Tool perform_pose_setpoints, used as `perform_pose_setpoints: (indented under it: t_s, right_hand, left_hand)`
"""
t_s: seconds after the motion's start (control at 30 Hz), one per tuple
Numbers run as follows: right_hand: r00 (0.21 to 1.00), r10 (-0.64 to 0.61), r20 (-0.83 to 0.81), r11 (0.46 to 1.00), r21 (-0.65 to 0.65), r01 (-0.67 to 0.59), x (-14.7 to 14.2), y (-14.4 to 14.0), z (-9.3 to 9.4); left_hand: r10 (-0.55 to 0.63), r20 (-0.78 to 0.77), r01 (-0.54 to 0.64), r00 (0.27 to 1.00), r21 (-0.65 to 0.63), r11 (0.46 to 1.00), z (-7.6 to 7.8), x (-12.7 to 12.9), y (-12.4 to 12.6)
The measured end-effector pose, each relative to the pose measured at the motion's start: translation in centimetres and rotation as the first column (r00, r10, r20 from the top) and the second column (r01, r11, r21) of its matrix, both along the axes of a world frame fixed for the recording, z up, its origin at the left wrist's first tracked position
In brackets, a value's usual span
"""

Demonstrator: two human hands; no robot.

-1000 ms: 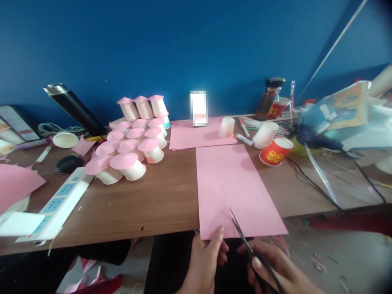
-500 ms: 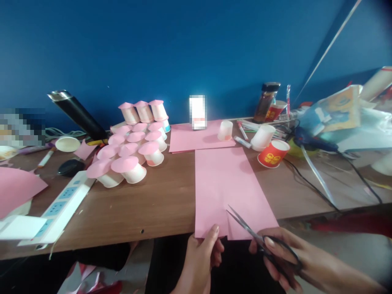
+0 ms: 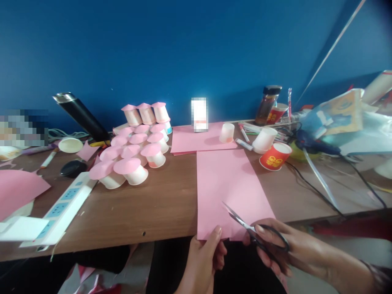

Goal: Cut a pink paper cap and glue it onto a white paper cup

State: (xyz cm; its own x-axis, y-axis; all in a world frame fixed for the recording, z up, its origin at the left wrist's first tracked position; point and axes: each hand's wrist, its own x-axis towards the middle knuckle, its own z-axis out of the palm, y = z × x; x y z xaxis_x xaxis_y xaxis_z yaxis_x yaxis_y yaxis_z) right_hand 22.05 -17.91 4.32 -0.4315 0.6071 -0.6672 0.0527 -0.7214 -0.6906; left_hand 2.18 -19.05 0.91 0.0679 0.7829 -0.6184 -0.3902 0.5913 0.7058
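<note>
A pink sheet of paper (image 3: pixel 226 179) lies on the brown table with its near end over the edge. My left hand (image 3: pixel 208 251) pinches that near edge, thumb on top and fingers curled below. Black-handled scissors (image 3: pixel 240 218) are in my right hand (image 3: pixel 275 245), fingers through the loops. Their tips point up and left over the sheet, with the blades close together. A short cut shows at the sheet's near edge, between my hands.
Several white paper cups with pink cone tops (image 3: pixel 131 163) stand at the left, near a white power strip (image 3: pixel 65 204). More pink paper (image 3: pixel 186 141) lies behind the sheet. A red paper cup (image 3: pixel 275 156), a hot glue gun (image 3: pixel 317 143) and markers (image 3: pixel 244 144) are on the right.
My right hand and the scissors have moved left across the sheet, and the blades have drawn nearer each other. My left hand keeps its hold on the edge. The view has shifted slightly.
</note>
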Motion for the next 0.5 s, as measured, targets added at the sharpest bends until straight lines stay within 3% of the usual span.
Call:
perform_pose_setpoints:
  t_s: [0.17,0.3,0.4,0.5]
  right_hand:
    - [0.999,0.012,0.046,0.999,0.037,-0.014,-0.4,0.8,0.3]
    - [0.992,0.092,0.086,0.988,0.114,-0.102,-0.6,1.5,0.4]
    - [0.978,0.171,0.121,0.959,0.207,-0.193,-0.7,2.2,0.4]
    - [0.98,0.156,0.124,0.939,0.288,-0.186,-1.2,3.3,0.7]
  left_hand:
    - [-0.026,-0.007,0.026,1.0,-0.016,1.0,0.3,-0.1,0.0]
    - [-0.054,-0.029,0.053,0.998,-0.013,0.998,0.4,-0.4,0.1]
    - [-0.096,-0.073,0.099,0.993,0.033,0.995,0.8,-0.9,0.8]
    - [-0.148,-0.15,0.164,0.977,0.098,0.982,1.7,-1.6,2.1]
